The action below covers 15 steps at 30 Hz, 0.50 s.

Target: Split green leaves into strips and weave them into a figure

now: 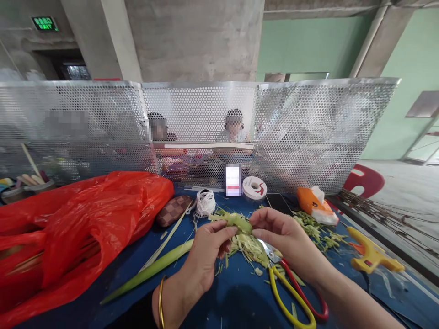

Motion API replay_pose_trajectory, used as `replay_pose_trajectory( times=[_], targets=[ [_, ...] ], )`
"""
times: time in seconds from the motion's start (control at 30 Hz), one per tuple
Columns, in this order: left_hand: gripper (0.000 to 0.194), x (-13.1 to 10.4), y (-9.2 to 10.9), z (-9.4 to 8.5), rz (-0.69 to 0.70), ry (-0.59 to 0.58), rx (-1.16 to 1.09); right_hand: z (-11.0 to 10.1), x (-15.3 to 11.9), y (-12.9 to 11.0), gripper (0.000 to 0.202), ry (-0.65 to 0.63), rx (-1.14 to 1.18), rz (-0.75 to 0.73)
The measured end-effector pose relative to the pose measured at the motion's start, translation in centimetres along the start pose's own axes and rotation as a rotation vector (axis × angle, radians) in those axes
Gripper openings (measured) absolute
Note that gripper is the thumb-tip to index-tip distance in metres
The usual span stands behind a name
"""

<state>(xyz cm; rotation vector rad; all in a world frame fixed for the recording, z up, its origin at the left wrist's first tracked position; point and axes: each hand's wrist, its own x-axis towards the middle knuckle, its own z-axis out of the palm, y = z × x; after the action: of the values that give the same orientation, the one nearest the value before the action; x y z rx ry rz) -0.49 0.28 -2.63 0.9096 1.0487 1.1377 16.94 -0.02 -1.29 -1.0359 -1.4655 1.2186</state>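
Between both hands is a pale green leaf piece [240,222], folded or curled. My left hand [209,246], with a gold bangle at the wrist, pinches its left end between thumb and forefinger. The right end is pinched by my right hand [281,233]. Under the hands lies a heap of shredded green-white leaf scraps [248,246]. Scissors with one yellow and one red handle [291,292] rest below my right hand, their blades partly hidden. A long green leaf [151,273] lies left of my left hand.
Red plastic bag [113,214] at left, checkered pouch [174,210], white string [206,202], ribbon spool [254,188], lit phone screen [233,179], tissue pack [315,205] and yellow glue gun [372,253] at right. Behind a perforated metal screen [202,109] sit people.
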Motion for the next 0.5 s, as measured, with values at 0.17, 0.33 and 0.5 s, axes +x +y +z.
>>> replay_pose_trajectory(
  times=[0.17,0.33,0.5],
  targets=[
    [0.019,-0.18,-0.12,0.1,0.008,-0.034,0.052,0.03,0.3,0.22,0.016,0.037,-0.063,0.015],
    [0.02,-0.12,-0.22,0.07,0.006,-0.017,0.048,-0.11,0.5,0.28,0.019,-0.01,-0.035,0.047],
    [0.016,-0.32,-0.19,0.29,0.028,-0.042,0.121,0.01,0.48,0.05,0.019,-0.029,-0.032,0.048]
  ],
)
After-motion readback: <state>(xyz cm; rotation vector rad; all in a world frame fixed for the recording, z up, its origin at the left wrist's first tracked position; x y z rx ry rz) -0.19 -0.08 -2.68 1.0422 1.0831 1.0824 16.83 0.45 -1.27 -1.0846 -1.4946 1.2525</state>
